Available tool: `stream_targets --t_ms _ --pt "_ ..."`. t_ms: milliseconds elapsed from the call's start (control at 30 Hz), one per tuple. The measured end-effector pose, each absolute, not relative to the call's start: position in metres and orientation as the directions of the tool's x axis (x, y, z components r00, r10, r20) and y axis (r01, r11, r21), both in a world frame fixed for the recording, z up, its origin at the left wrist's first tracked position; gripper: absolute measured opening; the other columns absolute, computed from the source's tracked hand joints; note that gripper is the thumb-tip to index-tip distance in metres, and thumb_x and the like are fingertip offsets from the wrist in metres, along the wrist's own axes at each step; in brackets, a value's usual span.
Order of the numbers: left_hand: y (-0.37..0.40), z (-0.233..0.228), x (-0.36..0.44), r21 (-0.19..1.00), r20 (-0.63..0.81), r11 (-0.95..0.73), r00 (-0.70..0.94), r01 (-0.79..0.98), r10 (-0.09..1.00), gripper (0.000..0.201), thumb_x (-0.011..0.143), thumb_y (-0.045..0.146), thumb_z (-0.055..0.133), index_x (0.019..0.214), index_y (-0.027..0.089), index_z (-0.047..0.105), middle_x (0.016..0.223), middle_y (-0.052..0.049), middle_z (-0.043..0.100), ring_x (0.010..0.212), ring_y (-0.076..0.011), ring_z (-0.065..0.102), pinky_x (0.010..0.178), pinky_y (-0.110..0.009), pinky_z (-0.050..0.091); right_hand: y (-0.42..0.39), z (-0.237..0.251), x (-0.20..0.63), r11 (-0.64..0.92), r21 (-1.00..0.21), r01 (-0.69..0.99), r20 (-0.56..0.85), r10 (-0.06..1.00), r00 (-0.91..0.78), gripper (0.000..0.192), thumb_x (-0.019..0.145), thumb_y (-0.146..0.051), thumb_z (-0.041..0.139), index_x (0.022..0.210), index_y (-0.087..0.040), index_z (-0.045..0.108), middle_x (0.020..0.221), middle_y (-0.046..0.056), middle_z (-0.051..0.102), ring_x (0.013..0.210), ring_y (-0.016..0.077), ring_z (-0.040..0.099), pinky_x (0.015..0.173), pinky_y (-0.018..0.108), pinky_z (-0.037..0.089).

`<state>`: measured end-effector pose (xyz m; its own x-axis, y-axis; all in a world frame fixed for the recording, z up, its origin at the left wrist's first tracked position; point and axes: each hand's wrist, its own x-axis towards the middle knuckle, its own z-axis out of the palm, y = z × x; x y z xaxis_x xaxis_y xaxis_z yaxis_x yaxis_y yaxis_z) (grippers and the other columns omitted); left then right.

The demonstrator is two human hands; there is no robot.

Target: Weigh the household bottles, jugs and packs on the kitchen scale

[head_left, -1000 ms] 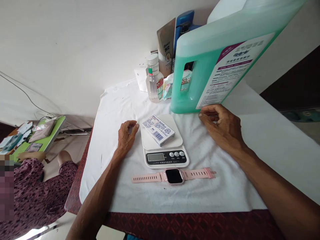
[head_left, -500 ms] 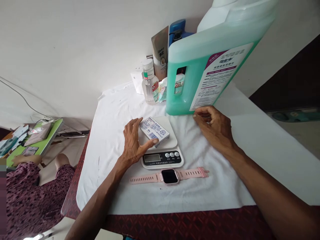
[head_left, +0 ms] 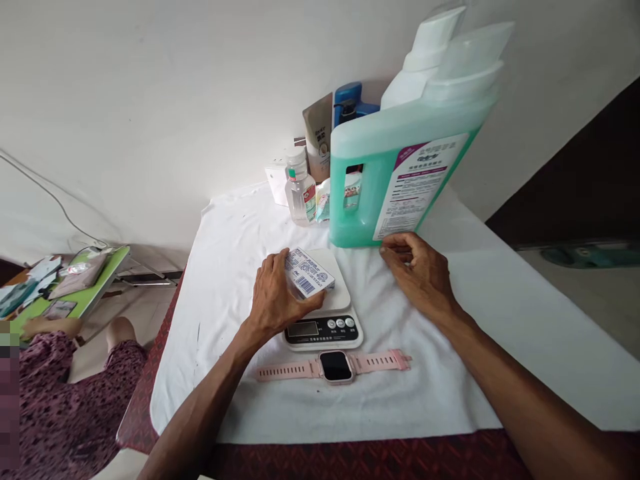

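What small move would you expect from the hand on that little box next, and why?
Probably lifting the small box off the scale. The left hand has fingers and thumb wrapped around its near end, and the box looks tilted rather than flat on the platform. The right hand rests on the white cloth beside the green jug.

The bench (head_left: 350,460) carried a white cloth (head_left: 235,253); on it sat a scale (head_left: 325,320), watch (head_left: 335,366), jug (head_left: 400,180) and bottle (head_left: 299,190).
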<state>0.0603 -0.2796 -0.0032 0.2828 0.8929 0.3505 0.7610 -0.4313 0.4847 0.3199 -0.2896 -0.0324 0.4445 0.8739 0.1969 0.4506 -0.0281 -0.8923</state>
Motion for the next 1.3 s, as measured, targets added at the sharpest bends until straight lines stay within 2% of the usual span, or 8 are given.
stream_targets --t_ms 167,433,567,767,833,1000,1133,1300 --pt "-0.279 0.011 0.047 0.585 0.418 -0.443 0.215 0.679 0.883 0.080 0.069 0.042 0.088 0.137 0.018 0.054 0.121 -0.014 0.067 0.109 -0.0299 0.068 0.093 -0.047 0.059 -0.289 -0.036 0.322 -0.027 -0.894 0.448 0.199 0.870 0.450 0.023 0.084 -0.040 0.060 0.098 -0.023 0.066 0.107 0.010 0.075 0.089 0.0253 0.069 0.085 0.043 0.058" --pt "-0.307 0.030 0.072 0.565 0.496 -0.687 0.478 0.457 0.725 0.094 0.066 0.046 0.088 0.145 0.018 0.047 0.131 -0.016 0.063 0.117 -0.0310 0.065 0.100 -0.050 0.058 -0.287 -0.035 0.324 -0.016 -0.951 0.310 0.157 0.837 0.525 0.014 0.081 -0.034 0.069 0.090 -0.024 0.070 0.093 0.005 0.076 0.086 0.0233 0.071 0.085 0.038 0.057" --pt "-0.310 0.029 0.115 0.569 0.429 -0.700 0.570 0.432 0.701 0.098 0.065 0.051 0.089 0.145 0.016 0.045 0.132 -0.018 0.061 0.123 -0.0353 0.062 0.105 -0.053 0.056 -0.291 -0.028 0.333 0.051 -0.980 0.193 0.154 0.808 0.568 0.019 0.080 -0.039 0.069 0.080 -0.020 0.071 0.075 0.004 0.073 0.072 0.0196 0.069 0.066 0.030 0.053" --pt "-0.286 0.022 0.180 0.481 0.213 -0.687 0.688 0.544 0.694 0.084 0.061 0.052 0.093 0.126 0.015 0.053 0.122 -0.017 0.063 0.119 -0.0389 0.063 0.105 -0.055 0.055 -0.297 -0.017 0.359 0.145 -0.983 0.112 0.181 0.668 0.722 0.022 0.076 -0.041 0.066 0.073 -0.019 0.064 0.075 0.003 0.070 0.060 0.0141 0.067 0.053 0.024 0.045" --pt "-0.276 0.013 0.196 0.443 0.178 -0.692 0.701 0.569 0.690 0.078 0.064 0.053 0.092 0.121 0.017 0.053 0.120 -0.017 0.062 0.118 -0.0391 0.063 0.104 -0.055 0.055 -0.298 -0.017 0.365 0.111 -0.988 0.112 0.157 0.654 0.740 0.024 0.075 -0.044 0.065 0.073 -0.020 0.064 0.077 0.004 0.072 0.060 0.0145 0.067 0.053 0.024 0.045" --pt "-0.266 -0.004 0.210 0.433 0.112 -0.658 0.687 0.616 0.718 0.074 0.070 0.056 0.088 0.122 0.018 0.052 0.124 -0.017 0.060 0.116 -0.0389 0.065 0.097 -0.057 0.058 -0.295 -0.023 0.366 -0.085 -0.977 0.195 0.066 0.752 0.656 0.026 0.074 -0.046 0.065 0.073 -0.020 0.069 0.072 0.004 0.073 0.061 0.0172 0.065 0.057 0.028 0.046" --pt "-0.267 -0.002 0.189 0.432 0.212 -0.695 0.685 0.574 0.697 0.080 0.072 0.063 0.087 0.131 0.019 0.054 0.133 -0.018 0.060 0.122 -0.0385 0.064 0.099 -0.058 0.059 -0.291 -0.026 0.367 -0.166 -0.959 0.230 0.018 0.774 0.633 0.025 0.075 -0.045 0.068 0.071 -0.021 0.072 0.067 0.003 0.072 0.060 0.0175 0.063 0.063 0.031 0.045" --pt "-0.239 0.005 0.145 0.544 0.446 -0.677 0.513 0.495 0.733 0.038 0.091 0.046 0.077 0.118 0.023 0.065 0.120 -0.010 0.068 0.107 -0.0245 0.071 0.091 -0.041 0.063 -0.290 -0.026 0.370 -0.215 -0.959 0.183 -0.047 0.762 0.646 0.026 0.076 -0.047 0.065 0.074 -0.022 0.073 0.072 0.003 0.075 0.063 0.0191 0.065 0.060 0.031 0.046"
